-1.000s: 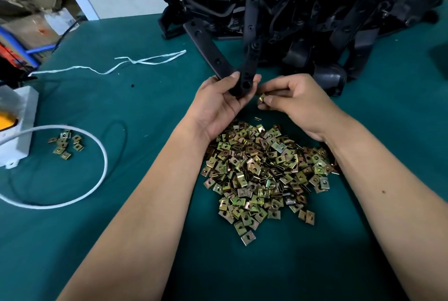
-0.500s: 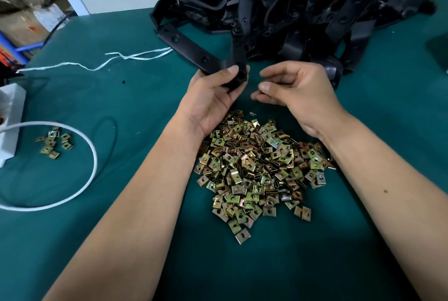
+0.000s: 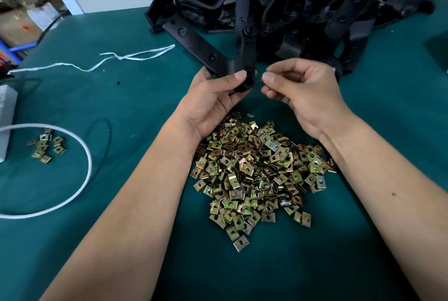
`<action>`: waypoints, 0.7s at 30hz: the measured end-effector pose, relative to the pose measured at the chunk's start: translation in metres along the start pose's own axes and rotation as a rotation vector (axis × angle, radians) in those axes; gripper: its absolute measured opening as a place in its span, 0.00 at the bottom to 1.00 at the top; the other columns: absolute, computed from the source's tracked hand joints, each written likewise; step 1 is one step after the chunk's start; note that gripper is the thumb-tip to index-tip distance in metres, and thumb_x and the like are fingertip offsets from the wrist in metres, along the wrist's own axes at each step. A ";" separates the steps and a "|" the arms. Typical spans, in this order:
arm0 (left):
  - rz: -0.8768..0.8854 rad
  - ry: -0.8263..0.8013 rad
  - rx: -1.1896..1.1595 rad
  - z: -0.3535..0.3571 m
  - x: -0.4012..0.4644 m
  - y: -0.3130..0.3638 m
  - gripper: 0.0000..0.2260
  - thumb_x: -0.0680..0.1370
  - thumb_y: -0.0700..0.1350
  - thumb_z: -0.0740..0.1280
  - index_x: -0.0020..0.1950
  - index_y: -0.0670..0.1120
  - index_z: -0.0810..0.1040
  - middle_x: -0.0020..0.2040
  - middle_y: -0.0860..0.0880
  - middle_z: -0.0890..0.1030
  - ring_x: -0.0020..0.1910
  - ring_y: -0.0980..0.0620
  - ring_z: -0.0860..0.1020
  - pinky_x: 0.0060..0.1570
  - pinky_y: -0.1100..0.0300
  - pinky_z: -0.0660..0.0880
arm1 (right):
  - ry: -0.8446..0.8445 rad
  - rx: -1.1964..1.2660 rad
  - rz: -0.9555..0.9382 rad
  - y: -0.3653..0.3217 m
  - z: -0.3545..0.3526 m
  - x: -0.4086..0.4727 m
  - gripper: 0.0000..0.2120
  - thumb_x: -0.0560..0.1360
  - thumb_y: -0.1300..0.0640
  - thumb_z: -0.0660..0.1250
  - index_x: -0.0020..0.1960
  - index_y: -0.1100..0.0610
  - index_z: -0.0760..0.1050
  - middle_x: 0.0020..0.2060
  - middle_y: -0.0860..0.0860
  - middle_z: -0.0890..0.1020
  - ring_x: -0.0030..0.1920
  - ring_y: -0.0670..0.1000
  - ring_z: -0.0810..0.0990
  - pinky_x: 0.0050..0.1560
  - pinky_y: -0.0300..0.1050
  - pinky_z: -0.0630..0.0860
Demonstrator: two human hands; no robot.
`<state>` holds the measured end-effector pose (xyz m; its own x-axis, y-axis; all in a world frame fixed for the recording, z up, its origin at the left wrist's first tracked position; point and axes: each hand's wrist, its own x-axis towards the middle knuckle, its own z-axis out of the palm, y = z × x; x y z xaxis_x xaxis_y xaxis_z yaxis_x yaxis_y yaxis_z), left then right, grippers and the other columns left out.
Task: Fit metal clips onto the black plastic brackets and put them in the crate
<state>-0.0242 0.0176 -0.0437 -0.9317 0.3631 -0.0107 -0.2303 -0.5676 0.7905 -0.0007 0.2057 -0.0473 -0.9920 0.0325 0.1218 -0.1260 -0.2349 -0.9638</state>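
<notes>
— Brackets (image 3: 315, 2) first: we have the big black heap at the back of the green table (image 3: 121, 97), and no crate in sight.

— Then the pile of clips (image 3: 257, 174) spread between our forearms, plenty to draw from.

— Our left hand (image 3: 213, 99) grips one bracket (image 3: 242, 41) at its lower end, thumb curled over the hole, the long arm standing up toward the heap.

— And our right hand (image 3: 298, 89) sits just beside that end, thumb and forefinger pinched together. Is a clip between them?

— We cannot tell; something small may glint at the fingertips, no more.

— If so, we should turn its open side toward the bracket's edge, slide it on square, and push until its hole meets the bracket's hole.

— And keep the left thumb clear of that edge, holding the bracket steady.
</notes>
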 end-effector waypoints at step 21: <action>0.000 0.023 0.262 0.005 -0.001 -0.002 0.24 0.77 0.29 0.66 0.73 0.30 0.66 0.69 0.31 0.76 0.64 0.37 0.78 0.65 0.42 0.76 | 0.000 -0.037 0.032 0.000 0.001 -0.002 0.07 0.74 0.71 0.73 0.48 0.62 0.82 0.36 0.54 0.86 0.37 0.50 0.86 0.41 0.40 0.82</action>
<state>-0.0212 0.0219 -0.0423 -0.9384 0.3449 -0.0224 -0.1528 -0.3557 0.9220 0.0012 0.2044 -0.0475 -0.9955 0.0256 0.0907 -0.0940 -0.1994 -0.9754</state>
